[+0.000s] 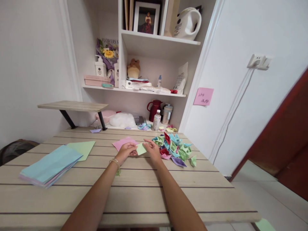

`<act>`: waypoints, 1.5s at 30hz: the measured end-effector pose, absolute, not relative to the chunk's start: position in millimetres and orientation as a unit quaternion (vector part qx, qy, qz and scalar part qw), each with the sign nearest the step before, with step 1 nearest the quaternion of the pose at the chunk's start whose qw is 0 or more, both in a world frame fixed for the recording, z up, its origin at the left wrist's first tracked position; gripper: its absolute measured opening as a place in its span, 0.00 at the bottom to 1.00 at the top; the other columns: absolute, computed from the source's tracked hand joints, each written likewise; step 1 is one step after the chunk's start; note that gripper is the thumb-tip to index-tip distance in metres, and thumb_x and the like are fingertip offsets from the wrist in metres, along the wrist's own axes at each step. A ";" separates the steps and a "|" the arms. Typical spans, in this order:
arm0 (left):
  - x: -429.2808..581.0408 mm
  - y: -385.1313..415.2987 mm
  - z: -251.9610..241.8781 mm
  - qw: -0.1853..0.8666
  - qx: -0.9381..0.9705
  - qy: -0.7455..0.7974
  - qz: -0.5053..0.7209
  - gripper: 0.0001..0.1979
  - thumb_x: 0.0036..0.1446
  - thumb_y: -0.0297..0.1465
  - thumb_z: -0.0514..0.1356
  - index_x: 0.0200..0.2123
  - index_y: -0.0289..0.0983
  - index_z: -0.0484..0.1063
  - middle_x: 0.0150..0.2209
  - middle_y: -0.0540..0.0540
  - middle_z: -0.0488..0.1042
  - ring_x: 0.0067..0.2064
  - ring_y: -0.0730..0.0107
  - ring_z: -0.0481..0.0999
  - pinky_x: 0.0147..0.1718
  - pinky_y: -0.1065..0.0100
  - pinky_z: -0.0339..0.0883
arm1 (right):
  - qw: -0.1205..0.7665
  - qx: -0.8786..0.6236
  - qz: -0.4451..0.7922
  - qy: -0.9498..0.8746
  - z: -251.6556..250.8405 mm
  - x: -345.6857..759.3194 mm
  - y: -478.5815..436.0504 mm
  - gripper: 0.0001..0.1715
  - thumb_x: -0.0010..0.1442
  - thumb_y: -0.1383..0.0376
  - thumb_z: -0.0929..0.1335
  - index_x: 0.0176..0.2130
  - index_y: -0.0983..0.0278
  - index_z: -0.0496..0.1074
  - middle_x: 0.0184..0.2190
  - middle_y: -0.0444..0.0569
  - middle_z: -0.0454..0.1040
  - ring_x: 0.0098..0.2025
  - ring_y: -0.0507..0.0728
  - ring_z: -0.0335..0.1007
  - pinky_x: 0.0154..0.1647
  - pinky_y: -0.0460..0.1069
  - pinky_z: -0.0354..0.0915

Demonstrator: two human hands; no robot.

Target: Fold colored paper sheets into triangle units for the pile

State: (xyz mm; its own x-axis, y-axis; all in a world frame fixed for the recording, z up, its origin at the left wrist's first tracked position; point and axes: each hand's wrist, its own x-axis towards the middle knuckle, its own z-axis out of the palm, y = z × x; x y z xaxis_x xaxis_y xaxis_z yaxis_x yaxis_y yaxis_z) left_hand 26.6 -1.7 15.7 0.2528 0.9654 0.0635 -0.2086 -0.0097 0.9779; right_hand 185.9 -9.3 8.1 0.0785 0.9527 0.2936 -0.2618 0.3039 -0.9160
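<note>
Both my hands meet over the middle of the wooden table (134, 192). My left hand (127, 150) and my right hand (152, 149) pinch a small folded pale green paper (141, 149) between them, fingers closed on its edges. A pink sheet (121, 142) lies flat just behind my left hand. To the right of my right hand sits a heap of several folded paper shapes (175, 148) in green, blue, red and purple. A beaded bracelet (116, 163) circles my left wrist.
A stack of coloured sheets (49, 166), blue on top, lies at the left, with a green sheet (83, 148) beside it. At the back stand a red jug (155, 110), a bottle (157, 120) and a small raised shelf (72, 106). A pink note (203, 96) sticks to the wall.
</note>
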 end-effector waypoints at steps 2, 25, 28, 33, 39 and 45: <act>27.1 -1.7 15.1 0.611 0.491 0.358 0.507 0.10 0.41 0.28 0.64 0.29 0.32 0.68 0.23 0.45 0.74 0.24 0.74 0.74 0.26 0.73 0.70 | 0.656 -0.356 0.475 -0.466 7.7 186.7 -7.7 0.27 0.40 0.57 0.72 0.41 0.67 0.70 0.23 0.47 0.74 0.26 0.53 0.68 0.28 0.47 0.63; 40.3 -7.0 11.4 0.653 0.427 0.312 0.542 0.09 0.44 0.23 0.62 0.30 0.32 0.64 0.36 0.39 0.75 0.40 0.66 0.75 0.44 0.68 0.67 | 0.641 -0.392 0.438 -0.493 -2.0 186.4 -1.6 0.18 0.39 0.55 0.71 0.28 0.66 0.76 0.24 0.47 0.74 0.25 0.52 0.65 0.29 0.48 0.63; 39.8 -7.5 11.6 0.657 0.432 0.317 0.531 0.10 0.44 0.24 0.63 0.29 0.32 0.64 0.36 0.38 0.76 0.40 0.65 0.75 0.43 0.68 0.67 | 0.641 -0.386 0.449 -0.489 -2.8 186.5 -1.1 0.19 0.40 0.55 0.71 0.29 0.66 0.75 0.24 0.48 0.73 0.25 0.52 0.66 0.29 0.48 0.63; 40.3 -7.1 11.0 0.640 0.464 0.352 0.501 0.15 0.40 0.27 0.66 0.30 0.33 0.63 0.32 0.38 0.76 0.36 0.64 0.77 0.36 0.68 0.71 | 0.653 -0.376 0.439 -0.490 -2.9 187.4 0.7 0.17 0.41 0.56 0.70 0.29 0.66 0.75 0.21 0.46 0.72 0.25 0.52 0.66 0.29 0.47 0.62; 39.1 -3.7 12.4 0.551 0.509 0.404 0.524 0.31 0.41 0.33 0.65 0.49 0.33 0.56 0.21 0.46 0.74 0.20 0.69 0.75 0.20 0.71 0.70 | 0.651 -0.390 0.405 -0.509 -2.8 190.0 2.8 0.15 0.43 0.56 0.69 0.28 0.66 0.75 0.19 0.45 0.70 0.24 0.52 0.64 0.28 0.47 0.61; 37.5 -2.5 17.4 0.544 0.499 0.381 0.557 0.30 0.44 0.33 0.63 0.51 0.33 0.58 0.24 0.44 0.76 0.24 0.67 0.77 0.21 0.71 0.71 | 0.624 -0.402 0.369 -0.559 0.3 188.9 -1.8 0.16 0.45 0.56 0.68 0.28 0.66 0.75 0.21 0.46 0.71 0.25 0.53 0.64 0.28 0.47 0.61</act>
State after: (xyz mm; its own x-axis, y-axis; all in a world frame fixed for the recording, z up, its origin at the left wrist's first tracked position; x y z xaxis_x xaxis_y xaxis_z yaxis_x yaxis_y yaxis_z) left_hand 37.5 -2.5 17.4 0.0889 0.9859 0.1415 -0.2267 -0.1183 0.9668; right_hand 188.9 -1.8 0.3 0.1031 0.9100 0.4016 -0.0111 0.4048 -0.9144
